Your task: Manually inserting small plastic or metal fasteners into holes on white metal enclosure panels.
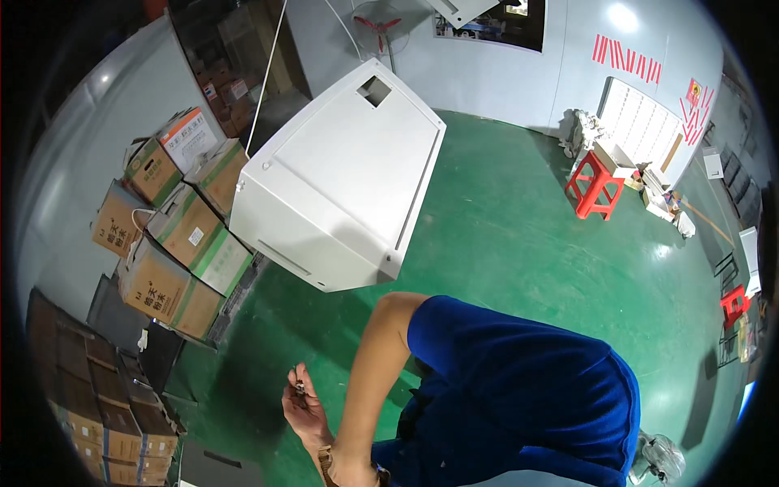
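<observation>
My left hand (305, 412) is raised at the lower left, its fingers curled and pinched around a small dark metal-looking piece (300, 387); its exact kind is too small to make out. A brown band (326, 465) circles the wrist. My right arm, in a blue short sleeve, bends across in front, its forearm running down past the left wrist. Only the wrist end of my right hand (354, 471) shows at the lower edge, and its fingers are hidden. Ahead of both hands, touched by neither, a large white panelled housing (341, 170) with a square cut-out hangs tilted.
Thin white rods or cords (268, 77) run up from the housing. Stacked cardboard boxes (174, 280) stand at left, more cartons (122, 438) at lower left. On the green floor (503, 243), a red stool (596, 188) stands at far right near a white panel (639, 122). A fan (377, 24) is at the back.
</observation>
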`<state>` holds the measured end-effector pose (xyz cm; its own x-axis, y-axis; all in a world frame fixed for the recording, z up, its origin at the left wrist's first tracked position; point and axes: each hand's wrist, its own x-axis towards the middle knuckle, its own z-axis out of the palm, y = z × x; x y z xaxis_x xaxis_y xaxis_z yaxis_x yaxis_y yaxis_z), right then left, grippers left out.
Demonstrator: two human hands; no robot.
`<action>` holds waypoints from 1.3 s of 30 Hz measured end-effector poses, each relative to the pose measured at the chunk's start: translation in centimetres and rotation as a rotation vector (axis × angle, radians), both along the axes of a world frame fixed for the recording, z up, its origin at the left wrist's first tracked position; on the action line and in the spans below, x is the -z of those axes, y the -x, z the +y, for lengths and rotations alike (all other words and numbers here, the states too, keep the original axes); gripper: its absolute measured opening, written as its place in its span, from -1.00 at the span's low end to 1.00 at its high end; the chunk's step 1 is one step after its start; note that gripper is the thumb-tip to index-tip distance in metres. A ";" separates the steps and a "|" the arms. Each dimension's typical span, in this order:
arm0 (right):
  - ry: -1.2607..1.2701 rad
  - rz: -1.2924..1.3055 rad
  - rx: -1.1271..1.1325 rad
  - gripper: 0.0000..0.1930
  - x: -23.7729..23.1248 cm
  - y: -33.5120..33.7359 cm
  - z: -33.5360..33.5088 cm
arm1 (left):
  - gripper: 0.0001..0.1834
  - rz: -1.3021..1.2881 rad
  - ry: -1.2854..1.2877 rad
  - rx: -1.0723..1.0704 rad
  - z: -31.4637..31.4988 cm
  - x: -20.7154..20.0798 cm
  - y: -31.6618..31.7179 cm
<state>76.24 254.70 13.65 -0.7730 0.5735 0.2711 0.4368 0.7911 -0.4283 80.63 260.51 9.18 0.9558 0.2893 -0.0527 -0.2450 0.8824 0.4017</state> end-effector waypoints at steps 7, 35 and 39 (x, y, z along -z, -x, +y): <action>0.024 0.042 -0.052 -0.76 0.6 2.3 1.1 | -0.64 -0.100 -0.094 0.000 0.8 0.5 1.8; -0.511 -0.050 0.342 -0.91 0.5 -6.2 5.0 | -0.62 -0.169 0.082 -0.357 1.1 0.4 10.0; -0.549 0.144 0.251 -0.92 1.6 -6.5 6.8 | -0.64 -0.084 0.145 -0.497 2.9 3.7 11.4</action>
<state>82.74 261.46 12.08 -0.5662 0.4804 0.6698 0.6066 0.7931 -0.0560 69.21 263.44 5.48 0.7077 0.7043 -0.0551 -0.6742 0.6967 0.2452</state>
